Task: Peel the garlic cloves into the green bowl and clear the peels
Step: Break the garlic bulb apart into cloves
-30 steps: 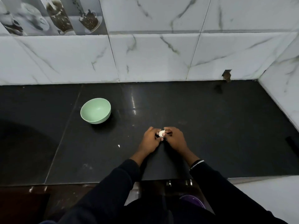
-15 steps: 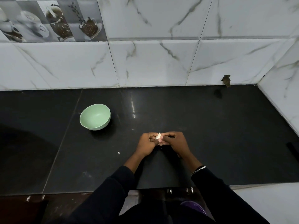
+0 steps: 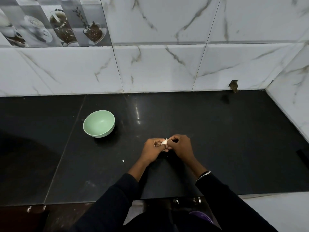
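Pinching 1 garlic clove (image 3: 164,142) between my left hand (image 3: 153,150) and right hand (image 3: 181,145) above the black counter (image 3: 217,139), I judge this early: the green bowl (image 3: 99,123), well apart to my left, looks empty, and 1 white peel fleck (image 3: 123,161) lies uncleared.

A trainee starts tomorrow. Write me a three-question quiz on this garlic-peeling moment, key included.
1. What do the left hand and right hand pinch between them? A) a knife B) a garlic clove C) a spoon
2. True or false: the green bowl looks empty.
3. Fill in: the small white scrap on the black counter lies nearer the ___ hand.
Key: 1 B; 2 true; 3 left.
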Available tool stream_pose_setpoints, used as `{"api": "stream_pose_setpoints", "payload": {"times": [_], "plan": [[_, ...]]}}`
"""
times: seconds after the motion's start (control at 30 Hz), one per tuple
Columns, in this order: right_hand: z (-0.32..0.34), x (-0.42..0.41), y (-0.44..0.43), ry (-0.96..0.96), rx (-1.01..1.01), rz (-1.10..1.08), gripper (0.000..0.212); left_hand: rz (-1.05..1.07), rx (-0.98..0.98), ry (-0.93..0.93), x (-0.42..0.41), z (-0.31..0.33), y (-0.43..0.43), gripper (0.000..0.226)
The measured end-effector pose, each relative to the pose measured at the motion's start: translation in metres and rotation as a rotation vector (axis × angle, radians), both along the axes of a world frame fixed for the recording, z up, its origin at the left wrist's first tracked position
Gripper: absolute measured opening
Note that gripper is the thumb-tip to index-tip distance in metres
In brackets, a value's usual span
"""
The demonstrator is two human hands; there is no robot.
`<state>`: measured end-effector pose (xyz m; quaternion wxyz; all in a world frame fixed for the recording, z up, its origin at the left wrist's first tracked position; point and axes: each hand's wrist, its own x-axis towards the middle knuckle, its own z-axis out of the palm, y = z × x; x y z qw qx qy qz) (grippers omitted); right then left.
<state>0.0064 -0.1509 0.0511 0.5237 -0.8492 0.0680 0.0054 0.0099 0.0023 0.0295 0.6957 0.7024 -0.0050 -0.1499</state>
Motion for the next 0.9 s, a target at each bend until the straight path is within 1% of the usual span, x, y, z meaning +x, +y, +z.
{"api": "stream_pose_setpoints", "payload": {"times": [0.1,0.2,0.4,0.67,0.9], "plan": [[-0.002,0.0,-0.001,0.018,0.049,-0.016,0.013,0.047,-0.061,0.053,-0.002,0.004,-0.001,0.015],[-0.006,0.002,-0.002,0.048,0.156,-0.024,0.012,0.073,-0.043,0.059,0.002,0.001,0.002,0.015],[-0.009,0.004,0.001,0.04,0.193,0.016,0.008,0.105,-0.015,0.055,0.004,0.002,0.003,0.012],[-0.006,0.001,0.006,0.073,0.426,-0.014,0.013,0.153,0.067,0.029,0.008,0.003,0.003,0.016],[-0.01,0.003,0.007,0.155,0.515,-0.002,0.018,0.178,0.183,0.046,0.015,-0.004,0.003,0.024]]}}
